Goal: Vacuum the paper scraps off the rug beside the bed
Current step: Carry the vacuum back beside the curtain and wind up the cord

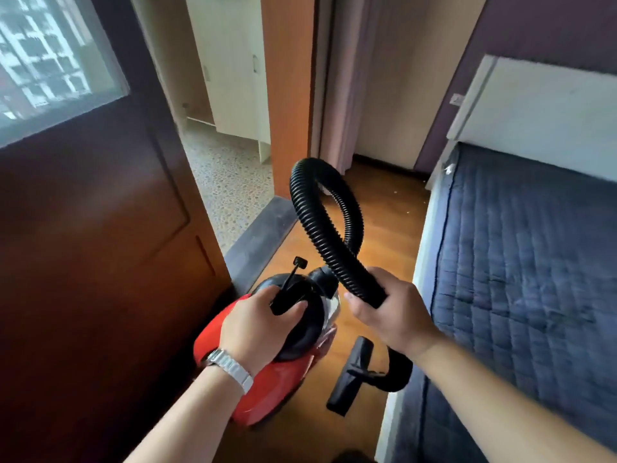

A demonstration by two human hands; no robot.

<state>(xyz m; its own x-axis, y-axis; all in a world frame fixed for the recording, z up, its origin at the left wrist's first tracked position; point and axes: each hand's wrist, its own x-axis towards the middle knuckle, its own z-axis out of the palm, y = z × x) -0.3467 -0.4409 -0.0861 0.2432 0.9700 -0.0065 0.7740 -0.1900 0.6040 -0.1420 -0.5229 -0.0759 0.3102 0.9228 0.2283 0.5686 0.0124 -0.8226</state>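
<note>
Head view, looking down: my left hand (257, 322) is clenched on the black handle (287, 295) on top of the red vacuum (273, 389), thumb over the near side, fingers wrapped round it. A silver watch (230, 364) sits on that wrist. The vacuum is low on my left, just beside the brown door (83, 228); I cannot tell whether it rests on the wooden floor (377, 228) or hangs from my grip.

My right hand (390, 312) is closed round the black ribbed hose (320, 228) near its stiff end. From the vacuum's front the hose rises, loops over and crosses itself on the way down into that hand. Below my right wrist a curved black pipe (397, 372) comes out and ends in the flat nozzle (350, 375), which is low over the floor between the vacuum and the bed (521, 262).

The bed, under a dark blue quilt, runs along my right side. A few pale specks (409, 212) lie on the floor at the far end, near the bed's corner, well apart from the nozzle.
</note>
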